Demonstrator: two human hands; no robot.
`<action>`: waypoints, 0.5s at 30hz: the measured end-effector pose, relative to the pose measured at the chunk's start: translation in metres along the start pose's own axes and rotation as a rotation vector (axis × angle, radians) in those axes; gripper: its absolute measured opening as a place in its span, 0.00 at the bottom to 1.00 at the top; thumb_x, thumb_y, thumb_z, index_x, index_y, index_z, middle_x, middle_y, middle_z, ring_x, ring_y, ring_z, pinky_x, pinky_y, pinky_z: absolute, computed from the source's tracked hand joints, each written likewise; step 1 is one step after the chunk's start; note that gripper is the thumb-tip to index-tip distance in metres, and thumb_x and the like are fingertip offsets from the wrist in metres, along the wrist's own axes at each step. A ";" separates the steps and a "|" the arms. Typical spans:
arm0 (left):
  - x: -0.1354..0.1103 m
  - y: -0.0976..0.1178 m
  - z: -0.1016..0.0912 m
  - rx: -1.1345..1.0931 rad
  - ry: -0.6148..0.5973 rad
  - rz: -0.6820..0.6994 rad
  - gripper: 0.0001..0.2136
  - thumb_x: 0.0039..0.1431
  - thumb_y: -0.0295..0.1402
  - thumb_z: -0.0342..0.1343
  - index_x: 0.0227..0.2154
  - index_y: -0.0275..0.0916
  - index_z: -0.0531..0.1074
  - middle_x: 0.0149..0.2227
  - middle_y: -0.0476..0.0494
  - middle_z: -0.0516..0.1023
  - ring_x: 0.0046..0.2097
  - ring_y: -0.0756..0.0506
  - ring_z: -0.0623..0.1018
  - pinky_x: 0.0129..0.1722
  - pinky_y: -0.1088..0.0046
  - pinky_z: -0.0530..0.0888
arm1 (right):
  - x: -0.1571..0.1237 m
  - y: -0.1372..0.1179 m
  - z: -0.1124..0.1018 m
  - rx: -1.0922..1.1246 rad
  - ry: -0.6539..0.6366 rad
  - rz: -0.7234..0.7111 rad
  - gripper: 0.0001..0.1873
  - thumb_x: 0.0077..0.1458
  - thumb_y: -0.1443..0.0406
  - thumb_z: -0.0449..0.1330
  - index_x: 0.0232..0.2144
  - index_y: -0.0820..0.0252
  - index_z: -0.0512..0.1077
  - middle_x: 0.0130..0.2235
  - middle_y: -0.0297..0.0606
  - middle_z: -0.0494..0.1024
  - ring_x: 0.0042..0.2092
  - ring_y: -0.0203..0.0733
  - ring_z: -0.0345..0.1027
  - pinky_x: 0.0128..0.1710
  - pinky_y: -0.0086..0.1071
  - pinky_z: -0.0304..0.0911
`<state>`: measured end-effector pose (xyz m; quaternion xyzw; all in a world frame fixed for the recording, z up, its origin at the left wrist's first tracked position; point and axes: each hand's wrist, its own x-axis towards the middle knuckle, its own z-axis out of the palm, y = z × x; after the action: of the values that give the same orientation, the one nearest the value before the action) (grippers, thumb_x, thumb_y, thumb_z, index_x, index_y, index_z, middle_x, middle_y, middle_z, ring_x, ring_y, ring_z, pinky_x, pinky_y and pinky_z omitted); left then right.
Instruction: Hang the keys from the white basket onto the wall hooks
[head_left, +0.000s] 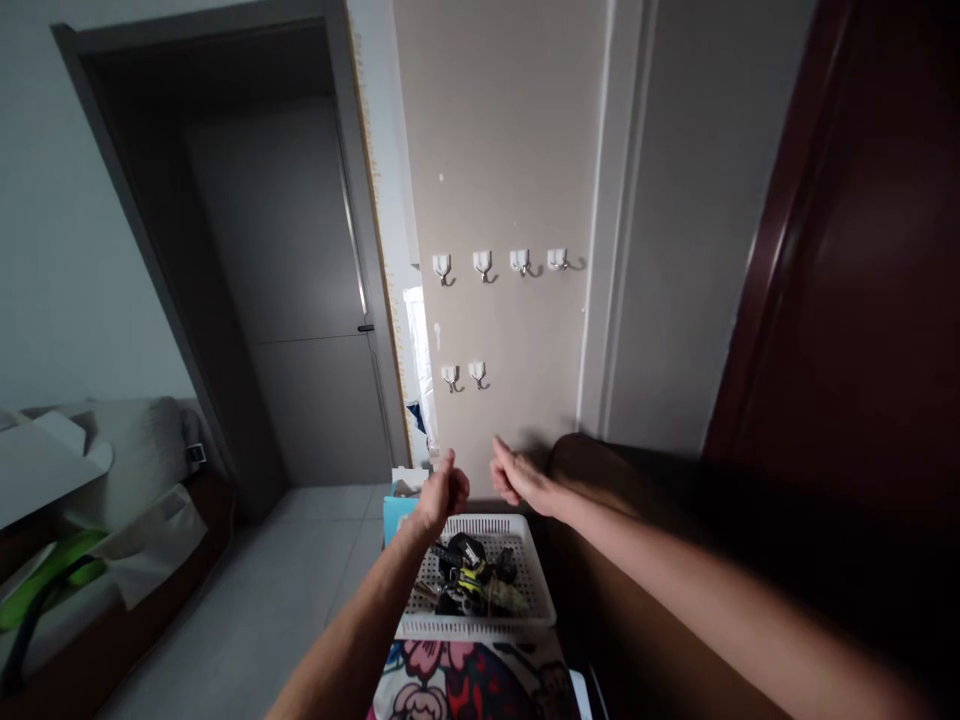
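Both my hands hang in the air above a white plastic basket (536, 585), thumbs up and fingers curled in. My left hand (444, 492) is closed over the basket's far left part, with nothing visible in it. To its right, my right hand (521, 478) is likewise closed, in front of the panel's lower part, and I see nothing in it. A jumble of small dark items lies in the basket, a yellow-green one (471, 580) among them. Several white adhesive hooks (482, 265) are stuck to the beige panel (517, 130) ahead, with two more (477, 375) lower down.
The basket rests on a flower-patterned cloth (450, 680), a light blue box (397, 515) behind its left corner. A grey door (285, 250) stands at left, near a sofa (150, 440) with bags on it. Brown furniture (600, 465) and a dark red door (847, 250) are at right.
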<state>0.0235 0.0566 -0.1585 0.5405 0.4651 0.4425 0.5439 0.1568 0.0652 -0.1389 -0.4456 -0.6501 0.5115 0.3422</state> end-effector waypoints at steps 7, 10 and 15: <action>-0.002 0.051 0.003 -0.333 -0.142 0.145 0.26 0.42 0.54 0.25 0.07 0.36 0.48 0.07 0.55 0.44 0.11 0.58 0.47 0.12 0.81 0.43 | 0.002 -0.026 -0.017 0.400 0.081 -0.105 0.27 0.41 0.45 0.30 0.10 0.60 0.44 0.09 0.24 0.45 0.11 0.25 0.36 0.11 0.22 0.36; -0.003 0.047 0.007 -0.330 -0.155 0.134 0.26 0.43 0.54 0.26 0.07 0.36 0.49 0.07 0.54 0.45 0.11 0.58 0.47 0.12 0.81 0.42 | 0.000 -0.023 -0.014 0.375 0.076 -0.099 0.27 0.41 0.45 0.32 0.09 0.61 0.45 0.09 0.25 0.46 0.11 0.24 0.36 0.11 0.22 0.36; -0.002 0.030 0.006 -0.302 -0.107 0.074 0.26 0.44 0.53 0.25 0.06 0.37 0.48 0.06 0.54 0.45 0.11 0.58 0.46 0.12 0.80 0.42 | 0.001 -0.016 -0.008 0.348 0.043 -0.081 0.28 0.41 0.45 0.32 0.09 0.61 0.45 0.09 0.25 0.46 0.11 0.24 0.37 0.11 0.22 0.35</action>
<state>0.0300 0.0547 -0.1283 0.4921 0.3435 0.4974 0.6264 0.1598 0.0672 -0.1216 -0.3640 -0.5619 0.5925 0.4481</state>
